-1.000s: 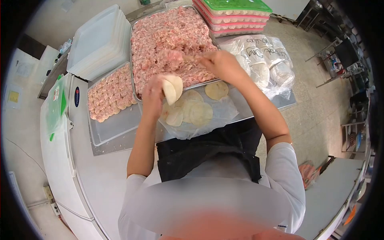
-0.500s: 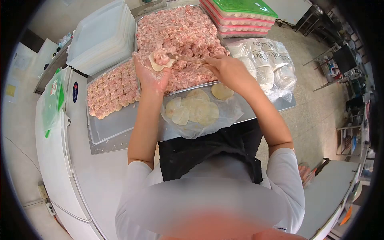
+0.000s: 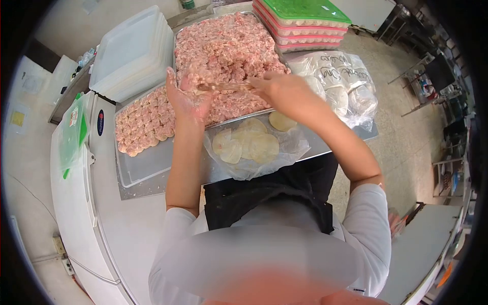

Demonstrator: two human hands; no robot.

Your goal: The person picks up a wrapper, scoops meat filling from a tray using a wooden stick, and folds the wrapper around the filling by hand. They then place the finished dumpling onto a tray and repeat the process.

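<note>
My left hand is cupped around a dumpling wrapper with meat filling, its thumb raised apart; the wrapper is mostly hidden by the fingers and filling. My right hand, a little blurred, grips a narrow flat filling spatula whose far end reaches the filling in my left palm. Beneath both hands lies a large metal tray of raw minced meat. Round pale wrappers lie overlapped on a plastic sheet nearer my body. Left of my left hand, rows of filled dumplings sit in a clear tray.
Stacked clear plastic trays stand at back left. At back right is a stack of filled containers with a green lid. Bagged wrappers with handwriting lie right of the meat. A white freezer is at left.
The spatula tip has moved slightly left onto the filling in my left hand. My left fingers have curled up around the wrapper, which lay more open before. The view has shifted a little.
</note>
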